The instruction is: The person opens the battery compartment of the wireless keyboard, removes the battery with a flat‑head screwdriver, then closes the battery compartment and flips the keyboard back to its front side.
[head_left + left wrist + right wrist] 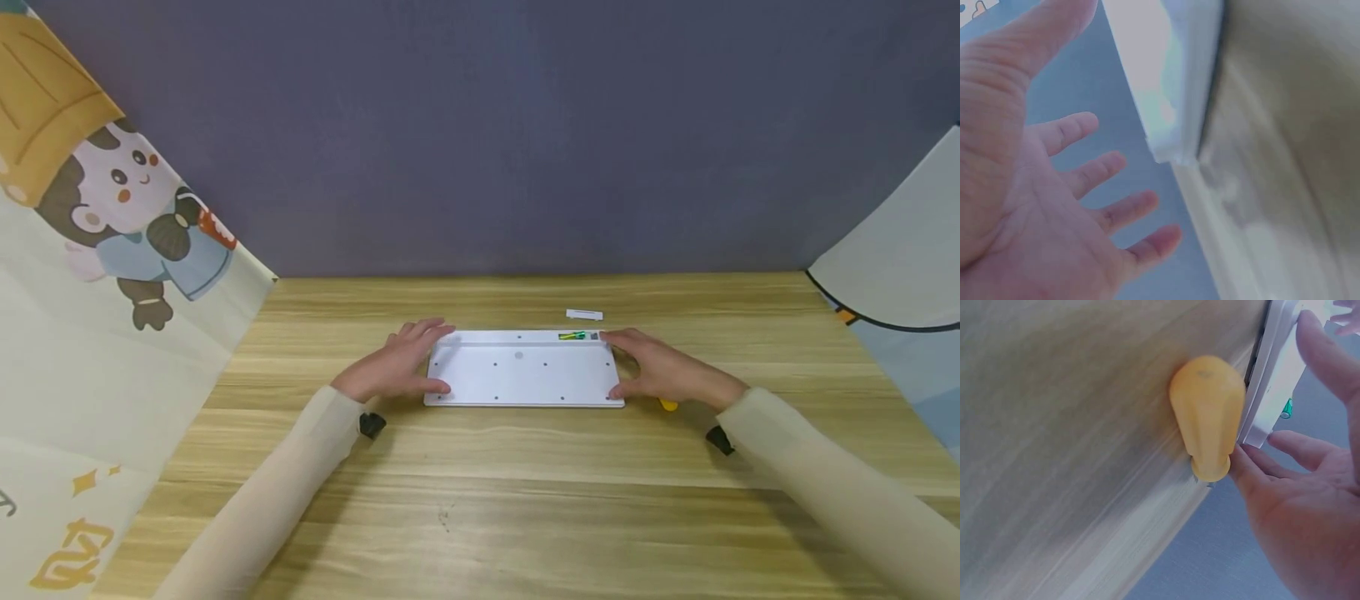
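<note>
A white keyboard (525,375) lies face down on the wooden table, its screw-dotted back up. Near its far right corner a battery slot is uncovered, with a green and yellow battery (572,336) inside. At the left end is my left hand (401,362), fingers spread and apart from the keyboard in the left wrist view; the thumb is close to the edge. My right hand (648,367) holds the right end, thumb (1319,347) on the near part and fingers around the far corner. Some right fingertips are hidden behind the keyboard.
Behind the keyboard lies a small white battery cover (584,314). A yellow handle (1207,412), seemingly a screwdriver's, sits on the table beside my right hand. A dark blue-grey panel (480,150) stands along the table's far edge, and a printed cloth (82,358) hangs at left.
</note>
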The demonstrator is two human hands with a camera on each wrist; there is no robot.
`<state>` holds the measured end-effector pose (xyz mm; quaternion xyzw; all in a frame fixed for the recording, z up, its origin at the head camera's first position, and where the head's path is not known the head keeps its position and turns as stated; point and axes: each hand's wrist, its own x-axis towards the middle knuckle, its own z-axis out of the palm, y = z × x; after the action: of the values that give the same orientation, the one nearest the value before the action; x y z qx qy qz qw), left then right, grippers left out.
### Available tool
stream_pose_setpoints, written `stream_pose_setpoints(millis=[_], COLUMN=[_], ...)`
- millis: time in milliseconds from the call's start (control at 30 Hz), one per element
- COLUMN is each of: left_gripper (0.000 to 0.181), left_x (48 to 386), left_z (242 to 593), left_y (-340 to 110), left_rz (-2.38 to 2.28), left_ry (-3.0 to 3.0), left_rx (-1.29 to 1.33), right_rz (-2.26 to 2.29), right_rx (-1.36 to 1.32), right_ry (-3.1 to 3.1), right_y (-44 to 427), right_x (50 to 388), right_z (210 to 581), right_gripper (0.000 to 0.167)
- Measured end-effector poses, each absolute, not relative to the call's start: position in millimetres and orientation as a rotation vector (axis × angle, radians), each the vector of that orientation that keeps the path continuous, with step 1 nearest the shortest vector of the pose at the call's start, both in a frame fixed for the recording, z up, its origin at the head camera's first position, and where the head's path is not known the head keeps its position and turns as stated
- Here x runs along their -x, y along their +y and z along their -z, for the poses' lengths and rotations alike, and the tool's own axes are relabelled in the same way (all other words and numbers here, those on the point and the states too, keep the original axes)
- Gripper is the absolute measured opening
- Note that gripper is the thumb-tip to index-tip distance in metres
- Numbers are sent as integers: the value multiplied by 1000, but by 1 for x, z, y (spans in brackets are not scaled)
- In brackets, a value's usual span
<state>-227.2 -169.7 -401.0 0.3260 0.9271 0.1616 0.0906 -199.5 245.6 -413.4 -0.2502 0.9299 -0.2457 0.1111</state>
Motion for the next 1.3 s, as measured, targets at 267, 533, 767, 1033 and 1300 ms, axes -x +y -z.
stream_pose_setpoints(millis=[267, 533, 767, 1033, 1300], left_gripper=[90, 90, 91, 90, 91], left_x=[229, 229, 231, 235, 236], left_z=[391, 386, 385, 384, 378], left_y=[-156, -148, -137, -121, -104], left_rz=[-507, -501, -532, -525, -548], left_ry=[2744, 2716, 2705, 2701, 2684], left_rx=[-1011, -976, -1038, -1105, -1118], right_rz=[716, 705, 680, 679, 662], right_rx=[730, 730, 735, 716, 737], right_ry=[2738, 2744, 2756, 2759, 2765], right_y=[245, 244, 244, 240, 234], right_x=[199, 200, 201, 201, 203], right_z=[413, 412, 414, 413, 413], right_gripper=[95, 95, 95, 94, 95])
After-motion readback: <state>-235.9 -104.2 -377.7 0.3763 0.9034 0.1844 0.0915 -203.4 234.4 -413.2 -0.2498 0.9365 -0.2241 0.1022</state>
